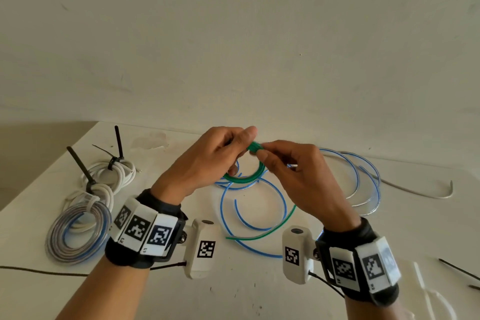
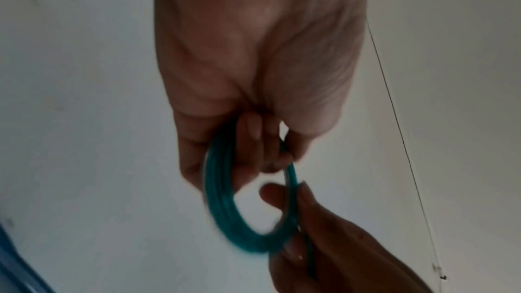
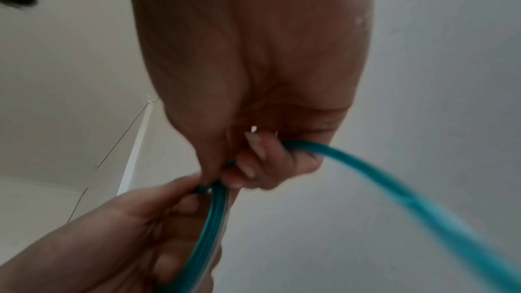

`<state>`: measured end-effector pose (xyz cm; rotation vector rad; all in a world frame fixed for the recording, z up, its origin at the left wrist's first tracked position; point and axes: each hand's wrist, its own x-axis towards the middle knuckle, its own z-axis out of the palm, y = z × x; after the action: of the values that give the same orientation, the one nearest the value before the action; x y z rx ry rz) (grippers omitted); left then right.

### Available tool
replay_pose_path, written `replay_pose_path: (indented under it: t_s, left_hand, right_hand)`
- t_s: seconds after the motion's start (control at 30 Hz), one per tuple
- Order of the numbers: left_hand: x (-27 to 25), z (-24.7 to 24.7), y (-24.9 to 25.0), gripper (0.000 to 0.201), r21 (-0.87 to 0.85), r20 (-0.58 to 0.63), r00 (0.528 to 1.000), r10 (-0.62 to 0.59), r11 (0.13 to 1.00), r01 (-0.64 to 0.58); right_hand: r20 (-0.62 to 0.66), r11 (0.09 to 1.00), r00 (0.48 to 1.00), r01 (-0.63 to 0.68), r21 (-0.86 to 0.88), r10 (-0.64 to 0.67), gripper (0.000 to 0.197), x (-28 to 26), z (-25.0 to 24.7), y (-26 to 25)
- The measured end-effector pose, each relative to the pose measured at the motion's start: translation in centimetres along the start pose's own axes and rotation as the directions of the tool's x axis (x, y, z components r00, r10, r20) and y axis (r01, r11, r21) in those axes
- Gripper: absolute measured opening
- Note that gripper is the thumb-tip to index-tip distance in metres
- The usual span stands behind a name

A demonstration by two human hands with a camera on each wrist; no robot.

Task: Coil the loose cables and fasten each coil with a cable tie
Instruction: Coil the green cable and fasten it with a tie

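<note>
A small coil of green cable point(image 1: 248, 175) is held above the white table point(image 1: 233, 288) between both hands. My left hand point(image 1: 228, 148) grips the coil's top, fingers curled round its turns point(image 2: 218, 186). My right hand point(image 1: 270, 158) pinches the same green cable point(image 3: 366, 177) beside the left thumb. The cable's free tail point(image 1: 270, 228) hangs down and trails over the table toward me. Loose blue cable point(image 1: 249, 205) loops on the table under the hands, and more blue loops point(image 1: 363, 176) lie to the right.
At the left lie two white coils point(image 1: 114, 174) bound with black cable ties point(image 1: 80, 166) and a grey-blue coil point(image 1: 78, 231) with a white tie. A loose white cable point(image 1: 415, 189) runs at the right. Spare black ties point(image 1: 459, 271) lie near the right edge. A wall stands behind.
</note>
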<state>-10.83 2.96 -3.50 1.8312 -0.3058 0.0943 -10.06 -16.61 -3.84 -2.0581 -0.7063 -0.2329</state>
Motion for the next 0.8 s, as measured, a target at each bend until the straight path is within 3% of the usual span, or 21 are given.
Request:
replay_pose_path:
  t_s: [0.13,0.33,0.5,0.67,0.8]
  left_hand:
    - [0.3,0.6,0.7,0.048,-0.248,-0.209,0.977,0.038,0.964,-0.091]
    - [0.2,0.8,1.2,0.036,-0.394,-0.131,0.987,0.088,0.909,-0.133]
    - [0.6,1.9,0.7,0.034,-0.411,-0.230,0.968,0.104,0.891,-0.193]
    - [0.5,1.3,0.4,0.035,-0.330,-0.149,0.978,0.145,0.925,-0.188]
    - [-0.1,0.0,0.4,0.042,-0.172,0.113,0.991,0.076,0.983,-0.056]
  right_hand:
    - [-0.157,0.984,0.987,-0.012,0.180,0.040,0.021,0.4,1.0,0.0]
    - [-0.236,0.938,0.970,0.021,0.346,0.066,0.023,0.4,2.7,-1.1]
    - [-0.263,0.928,0.961,0.024,0.373,0.081,0.021,0.5,2.7,-1.1]
    - [-0.211,0.952,0.975,0.002,0.306,0.066,0.022,0.6,0.8,-0.3]
    - [-0.011,0.996,1.000,-0.002,0.085,0.003,0.020,0.2,-1.0,-0.1]
